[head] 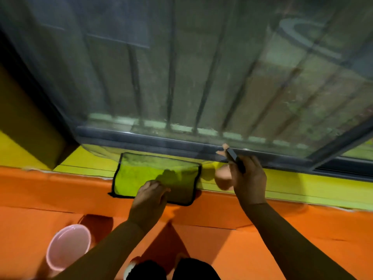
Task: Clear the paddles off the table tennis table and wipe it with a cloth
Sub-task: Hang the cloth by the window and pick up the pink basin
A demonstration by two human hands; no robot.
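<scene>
While the person stands facing the window, both arms reach fwd to the sill (302, 184).

Cloth (139, 174): yellow-green w/ black edging. It lies flat on the yellow-green sill, its near edge lapping onto the orange ledge (60, 190) below.

Left hand (149, 197): rests on the cloth's near right part. Fingers are spread and fairly straight, not bunching the fabric. Its shadow falls across the cloth.

Right hand (249, 178): just right of the cloth, up by the window frame (141, 136). Fingers and thumb are curled round a slim dark object w/ pale peach patches beside it. Prob. a paddle (235, 160) seen edge-on, but the blur is too heavy to be sure. Its upper end is at the frame; touching or just short, can't tell.

The hands are apart, w/ the cloth's right edge between them.

Behind the glass or mesh: dark vertical bars (171, 77), blurred.

Lower left: pink bucket (68, 245), upright, mouth up, on the orange surface below the ledge, well apart from the cloth.

Bottom edge: dark trouser legs (171, 269).
</scene>
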